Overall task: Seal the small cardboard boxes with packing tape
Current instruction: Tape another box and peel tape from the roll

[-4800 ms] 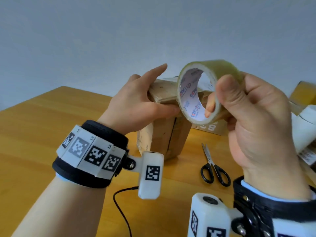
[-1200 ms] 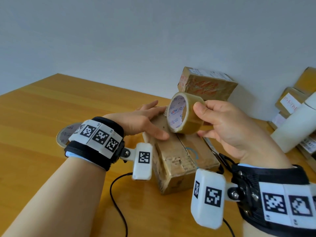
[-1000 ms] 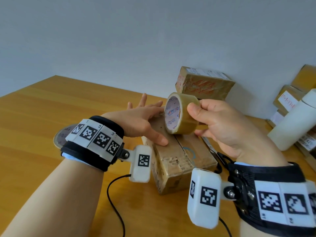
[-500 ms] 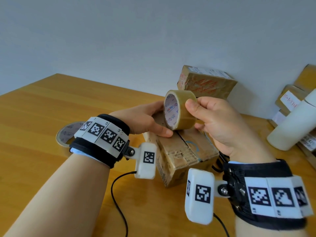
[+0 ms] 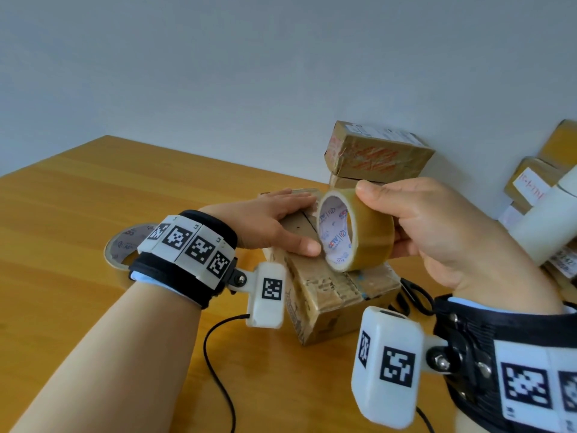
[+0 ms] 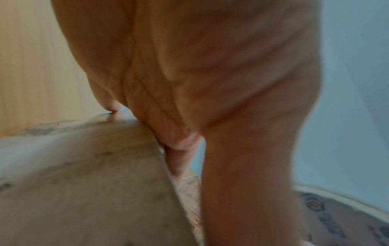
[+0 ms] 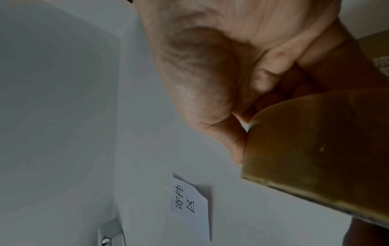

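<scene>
1. Right hand (image 5: 437, 232) grips tape roll (image 5: 359, 229), thumb on top, roll upright on box (image 5: 327, 285) top.
2. Left hand (image 5: 268, 220) flat, fingers straight, pressing box top beside roll.
3. Box sits on table (image 5: 78, 214).

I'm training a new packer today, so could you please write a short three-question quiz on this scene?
1. True or false: the right hand grips the brown roll of packing tape.
2. The left hand rests flat on: A) the small worn cardboard box, B) the black-handled scissors, C) the wooden table?
3. Which object lies on the table behind the left wrist?

Key: 1 true; 2 A; 3 the second tape roll.
</scene>
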The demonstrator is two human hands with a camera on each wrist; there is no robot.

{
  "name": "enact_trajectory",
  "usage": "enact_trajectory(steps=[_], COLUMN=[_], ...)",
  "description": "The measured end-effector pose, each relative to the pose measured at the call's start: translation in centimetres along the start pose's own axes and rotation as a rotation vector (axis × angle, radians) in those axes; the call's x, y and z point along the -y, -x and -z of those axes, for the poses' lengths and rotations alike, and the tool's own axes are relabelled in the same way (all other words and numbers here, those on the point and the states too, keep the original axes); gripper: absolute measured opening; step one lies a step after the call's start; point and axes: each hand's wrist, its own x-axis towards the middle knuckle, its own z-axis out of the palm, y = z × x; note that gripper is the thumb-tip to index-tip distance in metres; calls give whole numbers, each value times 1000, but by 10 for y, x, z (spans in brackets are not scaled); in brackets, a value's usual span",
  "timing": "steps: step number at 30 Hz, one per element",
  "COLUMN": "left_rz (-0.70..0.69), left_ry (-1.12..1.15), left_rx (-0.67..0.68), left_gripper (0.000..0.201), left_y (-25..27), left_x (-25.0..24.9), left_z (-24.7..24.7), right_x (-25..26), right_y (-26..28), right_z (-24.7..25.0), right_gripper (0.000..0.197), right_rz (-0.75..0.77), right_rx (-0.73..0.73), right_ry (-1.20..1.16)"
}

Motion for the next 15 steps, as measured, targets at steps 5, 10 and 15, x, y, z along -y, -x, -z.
enact_trajectory(steps=[5, 10, 15], left_rz=[-33, -16, 7], left_ry=[-22, -58, -61], left_rx=[95, 50, -5], left_gripper=[123, 112, 102], left_y=[8, 7, 12], left_x=[-3, -10, -18], left_z=[4, -1, -5], right_x=[0, 1, 2], right_y=[0, 0, -1], right_z=[2, 0, -8], right_gripper=[35, 34, 45], right_rz=[18, 20, 4], right_rx=[3, -10, -48], right_ry=[-49, -80, -21])
